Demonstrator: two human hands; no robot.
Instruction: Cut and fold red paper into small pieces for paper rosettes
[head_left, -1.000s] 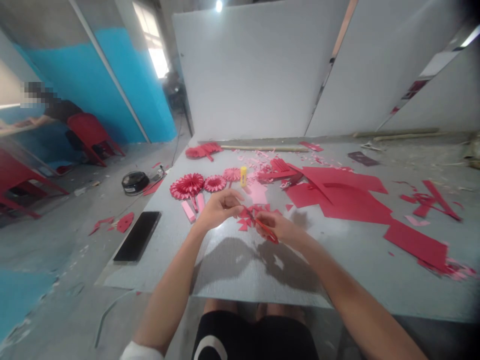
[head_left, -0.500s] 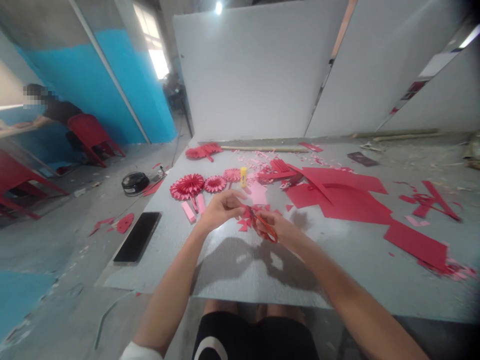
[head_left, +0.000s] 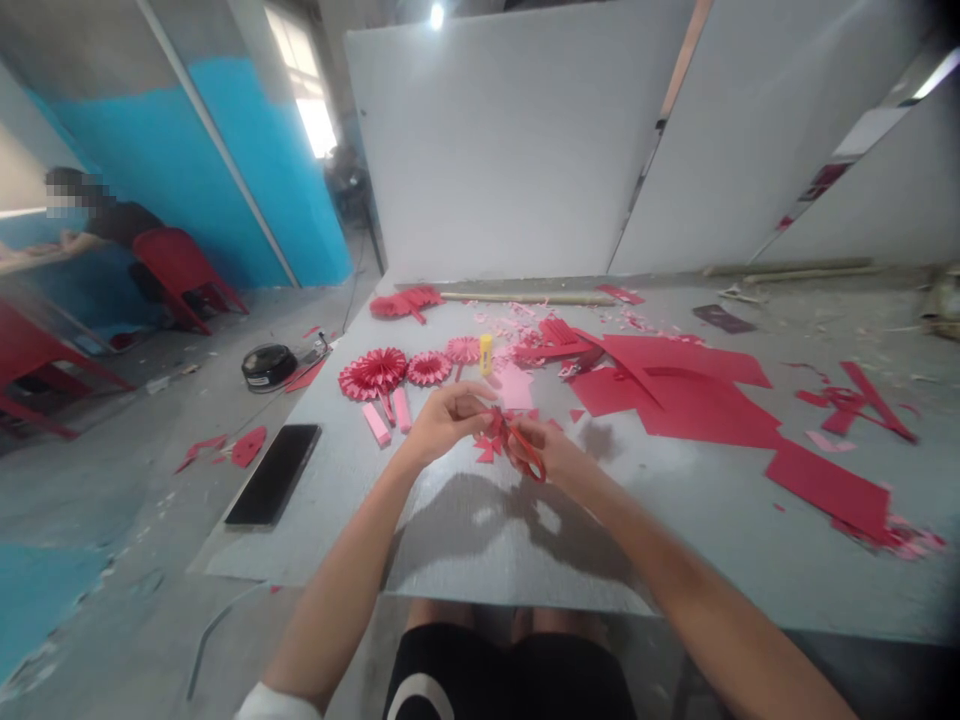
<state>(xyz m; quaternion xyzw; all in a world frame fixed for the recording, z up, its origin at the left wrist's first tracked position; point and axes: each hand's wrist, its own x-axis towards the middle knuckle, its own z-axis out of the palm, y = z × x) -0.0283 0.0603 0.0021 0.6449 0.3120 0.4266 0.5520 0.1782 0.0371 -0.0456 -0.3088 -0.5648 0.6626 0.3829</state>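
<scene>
My left hand [head_left: 442, 420] pinches a small piece of red paper [head_left: 493, 424] over the grey table [head_left: 480, 530]. My right hand [head_left: 553, 452] is closed on red-handled scissors [head_left: 525, 452], whose blades reach into the paper between my hands. Red paper scraps [head_left: 486, 450] lie on the table just under my hands. Three pleated red paper rosettes [head_left: 373, 372] sit beyond my left hand, next to a yellow glue stick [head_left: 486, 352].
A black phone [head_left: 274, 472] lies near the table's left edge. Red paper sheets [head_left: 690, 390] and strips [head_left: 862, 400] cover the right side. Two pink strips [head_left: 386, 415] lie by the rosettes. A person sits far left by red chairs [head_left: 180, 270]. White boards [head_left: 510, 140] stand behind the table.
My right hand with the scissors has moved left and up toward my left hand. The paper piece now sits between the blades.
</scene>
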